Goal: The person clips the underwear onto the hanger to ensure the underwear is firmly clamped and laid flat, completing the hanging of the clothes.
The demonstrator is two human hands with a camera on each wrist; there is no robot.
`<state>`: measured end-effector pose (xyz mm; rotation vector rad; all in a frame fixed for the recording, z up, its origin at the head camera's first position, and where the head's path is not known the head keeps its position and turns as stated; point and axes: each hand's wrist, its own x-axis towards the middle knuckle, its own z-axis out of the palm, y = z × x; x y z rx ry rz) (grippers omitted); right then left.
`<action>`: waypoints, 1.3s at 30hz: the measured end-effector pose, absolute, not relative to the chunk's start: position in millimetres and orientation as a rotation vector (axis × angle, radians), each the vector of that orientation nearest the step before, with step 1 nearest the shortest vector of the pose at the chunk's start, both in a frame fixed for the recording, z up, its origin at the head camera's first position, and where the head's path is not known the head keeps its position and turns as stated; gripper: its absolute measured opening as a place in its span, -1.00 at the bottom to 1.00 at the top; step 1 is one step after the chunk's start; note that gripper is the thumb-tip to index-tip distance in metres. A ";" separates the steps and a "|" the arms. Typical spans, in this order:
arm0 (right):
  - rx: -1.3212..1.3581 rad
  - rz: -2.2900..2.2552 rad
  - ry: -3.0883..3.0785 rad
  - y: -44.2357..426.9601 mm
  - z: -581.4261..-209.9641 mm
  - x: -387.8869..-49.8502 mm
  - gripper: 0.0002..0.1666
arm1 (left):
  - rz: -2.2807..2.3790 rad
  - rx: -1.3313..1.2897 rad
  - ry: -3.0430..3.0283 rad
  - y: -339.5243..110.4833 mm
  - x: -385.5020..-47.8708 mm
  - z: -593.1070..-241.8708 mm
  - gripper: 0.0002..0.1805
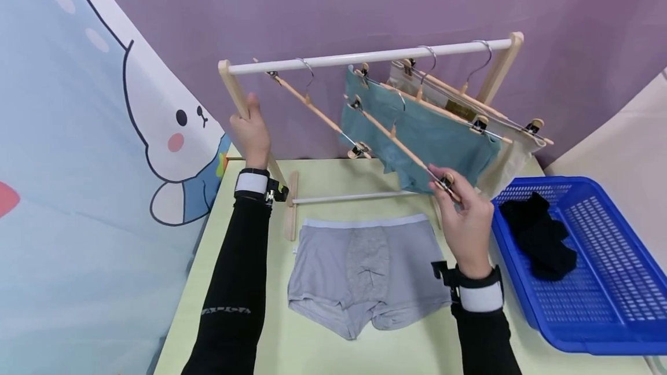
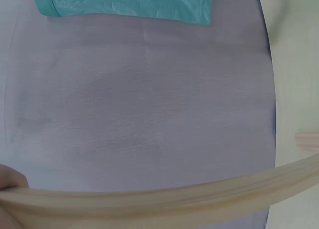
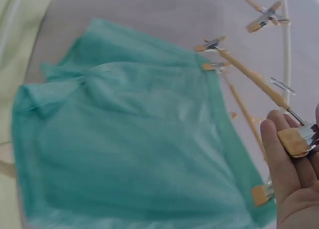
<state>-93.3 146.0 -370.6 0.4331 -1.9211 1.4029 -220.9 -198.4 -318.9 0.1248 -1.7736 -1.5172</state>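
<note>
Gripping the rack's left post [image 1: 234, 91] with my left hand [image 1: 252, 139], grey boxers [image 1: 367, 279] flat on the table [image 1: 325, 187], down-left of my right hand [image 1: 466, 227] (closer one), which pinches a clip hanger [image 1: 403, 147] by one end, its bar slanting up-left, blue basket's [image 1: 617, 221] got black cloth [image 1: 542, 242] inside

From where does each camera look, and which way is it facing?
Head: on the head, facing forward and down at the drying rack and grey underwear; left hand, right hand and black sleeves show.
Left wrist: on that wrist, facing the purple backdrop past the rack's wooden post; a bit of the left hand shows.
Right wrist: on that wrist, facing the teal garment; the right fingers show at the clip of a hanger.
Shared: head and right wrist show that garment and hanger.
</note>
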 end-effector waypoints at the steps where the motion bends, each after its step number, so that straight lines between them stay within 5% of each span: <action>1: 0.414 1.395 -1.934 147.8 -375.6 -90.0 -0.66 | -1.511 0.124 -1.780 -200.1 -223.7 -320.7 -0.41; 13: 0.308 1.225 -2.247 171.8 -430.8 -71.6 -0.74 | -1.534 0.183 -1.826 -209.5 -240.5 -338.8 -0.38; 24: 0.592 1.368 -2.570 172.7 -464.6 -71.4 -0.86 | -1.540 0.106 -1.796 -195.1 -218.9 -314.3 -0.42; 35: 0.639 1.629 -2.692 161.9 -477.9 -84.8 -0.81 | -1.524 0.134 -1.796 -213.5 -240.0 -337.7 -0.41; 39: 0.612 1.657 -2.728 163.0 -479.2 -92.9 -0.78 | -1.446 0.159 -1.842 -215.3 -237.4 -353.2 -0.64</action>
